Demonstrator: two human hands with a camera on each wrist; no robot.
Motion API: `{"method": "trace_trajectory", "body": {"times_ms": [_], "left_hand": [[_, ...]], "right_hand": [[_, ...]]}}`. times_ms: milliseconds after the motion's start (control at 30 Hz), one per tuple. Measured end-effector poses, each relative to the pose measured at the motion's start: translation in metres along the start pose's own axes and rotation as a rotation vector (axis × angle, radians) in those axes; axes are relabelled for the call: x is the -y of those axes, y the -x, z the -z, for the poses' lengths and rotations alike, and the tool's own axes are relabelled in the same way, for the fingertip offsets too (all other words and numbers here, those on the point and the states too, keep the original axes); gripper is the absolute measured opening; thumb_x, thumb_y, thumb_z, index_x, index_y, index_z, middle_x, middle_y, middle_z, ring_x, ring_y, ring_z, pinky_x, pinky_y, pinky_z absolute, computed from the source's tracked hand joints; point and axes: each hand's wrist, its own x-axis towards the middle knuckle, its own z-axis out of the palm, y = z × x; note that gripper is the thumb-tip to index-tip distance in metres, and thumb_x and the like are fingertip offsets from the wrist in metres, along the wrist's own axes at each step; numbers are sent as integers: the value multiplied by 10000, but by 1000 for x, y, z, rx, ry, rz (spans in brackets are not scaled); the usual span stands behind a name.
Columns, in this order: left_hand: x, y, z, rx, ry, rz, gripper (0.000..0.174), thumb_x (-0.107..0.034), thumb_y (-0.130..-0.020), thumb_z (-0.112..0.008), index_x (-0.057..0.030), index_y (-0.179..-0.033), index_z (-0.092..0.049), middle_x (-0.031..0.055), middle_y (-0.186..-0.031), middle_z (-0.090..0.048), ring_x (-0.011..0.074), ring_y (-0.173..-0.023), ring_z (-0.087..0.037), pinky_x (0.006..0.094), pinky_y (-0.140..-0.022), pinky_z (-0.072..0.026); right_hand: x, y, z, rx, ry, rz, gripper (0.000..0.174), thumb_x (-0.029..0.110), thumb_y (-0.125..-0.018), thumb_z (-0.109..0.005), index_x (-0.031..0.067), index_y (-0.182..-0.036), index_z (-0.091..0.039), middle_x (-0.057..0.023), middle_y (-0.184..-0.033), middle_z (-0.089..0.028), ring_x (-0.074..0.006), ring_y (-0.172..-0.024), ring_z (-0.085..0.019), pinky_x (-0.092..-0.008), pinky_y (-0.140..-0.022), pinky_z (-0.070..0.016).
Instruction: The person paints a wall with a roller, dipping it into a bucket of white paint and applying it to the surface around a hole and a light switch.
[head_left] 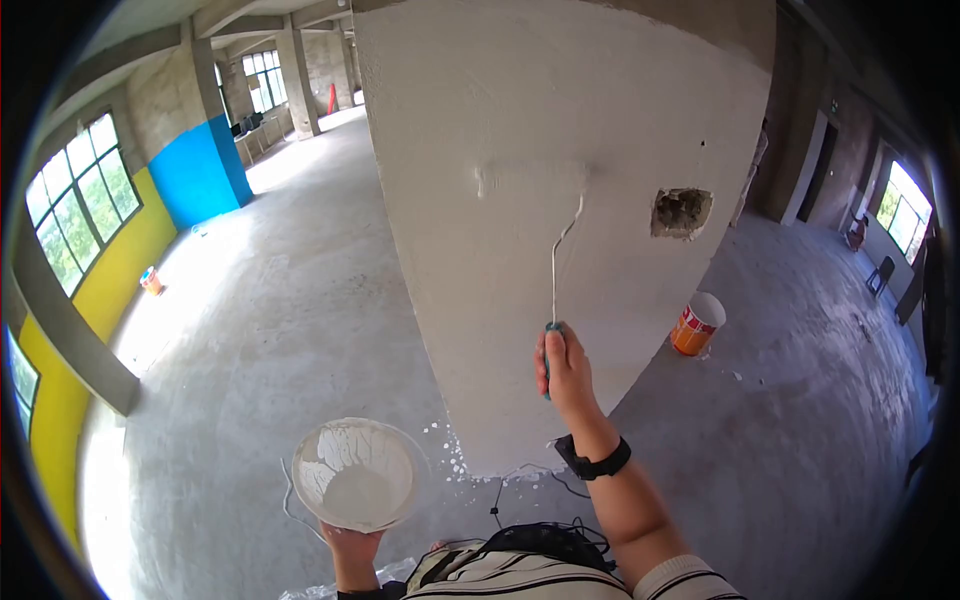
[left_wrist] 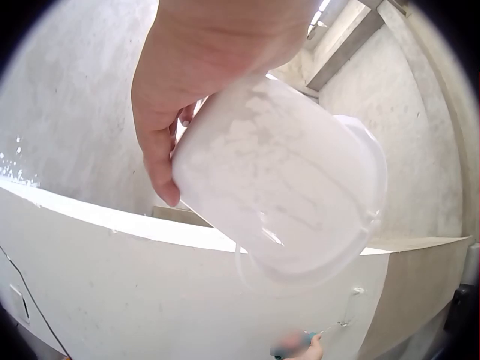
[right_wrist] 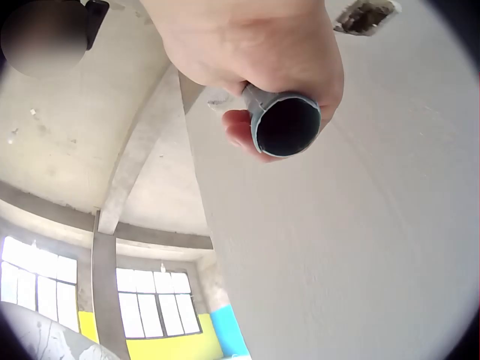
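My right hand [head_left: 566,372] grips the teal handle [head_left: 549,385] of a paint roller. Its bent wire frame [head_left: 556,265] runs up to a pale roller sleeve [head_left: 535,178] lying against the wall face [head_left: 500,270], almost the same colour as it. In the right wrist view, the handle's hollow round end [right_wrist: 287,126] points at the camera, fingers curled round it. My left hand [head_left: 352,543] holds a white plastic bucket [left_wrist: 277,172] from below, its fingers hooked over the bottom edge. The bucket is tilted in the head view, with off-white paint [head_left: 358,492] pooled inside and streaked down its wall.
A square hole [head_left: 682,213] is cut into the wall right of the roller. An orange-and-white bucket [head_left: 696,325] stands on the floor beside the wall. White splashes [head_left: 455,462] and a dark cable [head_left: 496,500] lie at the wall's foot. A smaller bucket [head_left: 151,281] stands far left.
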Motion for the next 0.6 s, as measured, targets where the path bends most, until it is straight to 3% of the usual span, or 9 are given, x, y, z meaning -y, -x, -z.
{"method": "trace_trajectory", "body": {"times_ms": [467,600], "left_hand": [[1,1,-10,-51,-77,-5,702,-634,-898,-350,-173,-1422,-427,129,-1391,-501,424,-1206,-540,640,-839,-515],[3,2,-8,-53,-48,14,692,-626,-902,-344,-170,-1414,-436,135,-1386,-505,424,-1197,-549,633,-823,-531]], "right_hand": [[-131,88,12,-54,169,-179,387,405,-1028,-414,51,-883,-470,-18,-616,-497,-124,-462,-473,-280,-434,-373],[-124,107,18,9,126,-307,346,374,-1028,-425,69,-875,-474,-9,-611,-481,-100,-458,-460,-263,-415,-375]]}}
